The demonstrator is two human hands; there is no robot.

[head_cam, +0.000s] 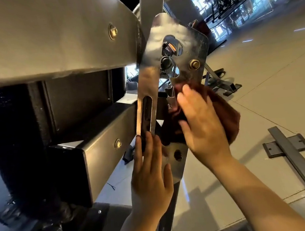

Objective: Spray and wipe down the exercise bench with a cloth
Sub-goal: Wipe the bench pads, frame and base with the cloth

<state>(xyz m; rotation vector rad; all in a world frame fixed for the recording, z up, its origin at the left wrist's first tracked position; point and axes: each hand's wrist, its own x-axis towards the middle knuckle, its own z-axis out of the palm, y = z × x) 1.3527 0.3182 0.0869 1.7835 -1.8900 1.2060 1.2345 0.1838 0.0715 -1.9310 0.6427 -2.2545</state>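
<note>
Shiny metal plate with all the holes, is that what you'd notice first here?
Yes: the shiny metal plate stands in the middle, full of notched cutouts. The right hand presses a dark red cloth against it, while the left hand lies flat on its lower end, by the long slot.

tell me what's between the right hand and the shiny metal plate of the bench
In the head view, a dark red cloth lies between the right hand and the metal plate; the fingers press it against the plate's face. The left hand touches the plate bare.
</note>
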